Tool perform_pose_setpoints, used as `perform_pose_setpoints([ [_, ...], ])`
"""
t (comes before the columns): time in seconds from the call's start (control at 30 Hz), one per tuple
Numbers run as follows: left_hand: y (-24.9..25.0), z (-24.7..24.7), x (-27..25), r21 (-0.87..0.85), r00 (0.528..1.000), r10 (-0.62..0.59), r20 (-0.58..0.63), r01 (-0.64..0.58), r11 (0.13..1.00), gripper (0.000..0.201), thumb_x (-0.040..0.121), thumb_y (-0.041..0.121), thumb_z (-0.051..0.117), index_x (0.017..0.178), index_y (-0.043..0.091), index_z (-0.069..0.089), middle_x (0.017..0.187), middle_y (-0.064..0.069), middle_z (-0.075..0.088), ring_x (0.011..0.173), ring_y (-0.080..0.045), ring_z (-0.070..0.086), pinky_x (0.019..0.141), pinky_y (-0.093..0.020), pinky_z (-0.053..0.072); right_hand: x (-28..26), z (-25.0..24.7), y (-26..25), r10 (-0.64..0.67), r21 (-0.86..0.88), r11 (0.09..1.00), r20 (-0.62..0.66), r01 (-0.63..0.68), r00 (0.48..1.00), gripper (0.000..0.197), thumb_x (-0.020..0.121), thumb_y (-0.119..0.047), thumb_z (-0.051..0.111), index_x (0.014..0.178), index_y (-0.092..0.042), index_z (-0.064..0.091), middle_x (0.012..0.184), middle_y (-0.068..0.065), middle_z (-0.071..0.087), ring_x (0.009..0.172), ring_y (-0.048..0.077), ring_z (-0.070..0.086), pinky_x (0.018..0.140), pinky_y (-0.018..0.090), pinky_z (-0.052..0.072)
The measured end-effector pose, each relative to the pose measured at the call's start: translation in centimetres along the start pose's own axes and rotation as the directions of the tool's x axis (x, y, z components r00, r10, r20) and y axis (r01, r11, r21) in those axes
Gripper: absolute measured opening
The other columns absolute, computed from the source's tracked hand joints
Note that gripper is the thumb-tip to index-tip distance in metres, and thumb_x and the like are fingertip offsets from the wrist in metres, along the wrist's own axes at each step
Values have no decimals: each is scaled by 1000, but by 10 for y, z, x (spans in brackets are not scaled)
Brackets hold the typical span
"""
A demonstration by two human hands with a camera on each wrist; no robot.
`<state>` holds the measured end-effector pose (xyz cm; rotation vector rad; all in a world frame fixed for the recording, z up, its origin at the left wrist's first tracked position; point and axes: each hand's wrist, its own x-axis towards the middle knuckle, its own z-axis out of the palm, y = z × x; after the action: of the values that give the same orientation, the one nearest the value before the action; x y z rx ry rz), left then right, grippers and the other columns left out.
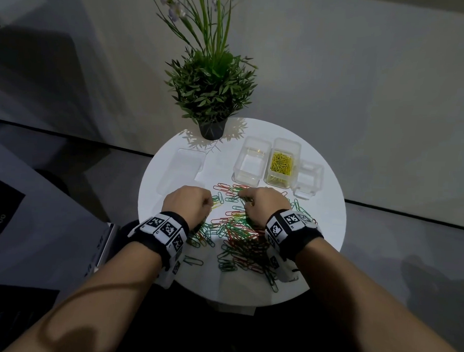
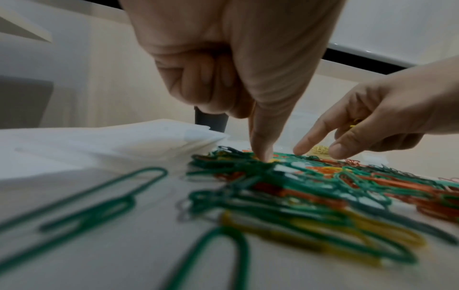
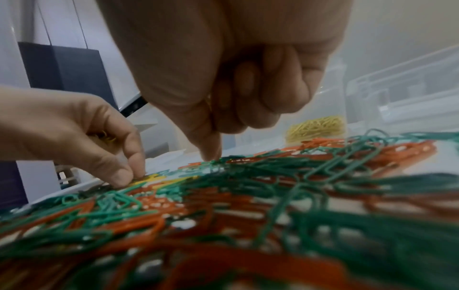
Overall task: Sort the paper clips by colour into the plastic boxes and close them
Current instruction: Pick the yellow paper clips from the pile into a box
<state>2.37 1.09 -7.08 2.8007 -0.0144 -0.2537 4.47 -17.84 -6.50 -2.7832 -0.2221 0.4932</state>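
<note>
A pile of green, red and yellow paper clips (image 1: pixel 236 234) covers the front of the round white table (image 1: pixel 328 206). My left hand (image 1: pixel 209 203) sits on the pile's left edge, thumb and finger pinching a yellow clip (image 3: pixel 146 179), with more yellow clips (image 3: pixel 106 135) tucked in its curled fingers. My right hand (image 1: pixel 242 197) presses a fingertip (image 3: pixel 211 155) onto the pile, other fingers curled around a few yellow clips (image 2: pixel 355 121). Behind stand an empty clear box (image 1: pixel 249 160), a box of yellow clips (image 1: pixel 281 164) and a third clear box (image 1: pixel 308 182), all without lids.
Clear lids (image 1: pixel 182 168) lie stacked at the table's left. A potted plant (image 1: pixel 211 95) stands at the back edge. A loose green clip (image 1: pixel 194 260) lies near my left wrist. Dark furniture sits to the left of the table.
</note>
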Motion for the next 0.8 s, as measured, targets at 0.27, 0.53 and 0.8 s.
perform_pose_setpoints([
  [0.27,2,4,-2,-15,997,10,70,-9,1000,12,85,30,61,94,31,69,96,11,68,98,-15,59,74,-26,45,3,-3,5,30,50,998,0,-30,1000,34,91,-18,53,115,-38,66,125,-5,64,114,22,58,95,35,50],
  [0.53,4,5,1,40,996,32,83,-35,999,11,81,29,61,87,27,69,89,9,69,90,-16,61,67,-24,43,3,-2,8,36,-14,999,18,-36,999,25,88,-17,53,96,-33,71,110,-5,68,102,21,60,76,27,45],
  [0.8,-2,5,-1,-191,998,-40,38,47,981,14,89,28,50,81,22,60,76,6,65,78,-20,59,67,-30,48,9,-9,7,15,34,999,-47,-13,999,32,91,-15,53,108,-35,69,118,-3,66,105,23,62,84,30,52],
])
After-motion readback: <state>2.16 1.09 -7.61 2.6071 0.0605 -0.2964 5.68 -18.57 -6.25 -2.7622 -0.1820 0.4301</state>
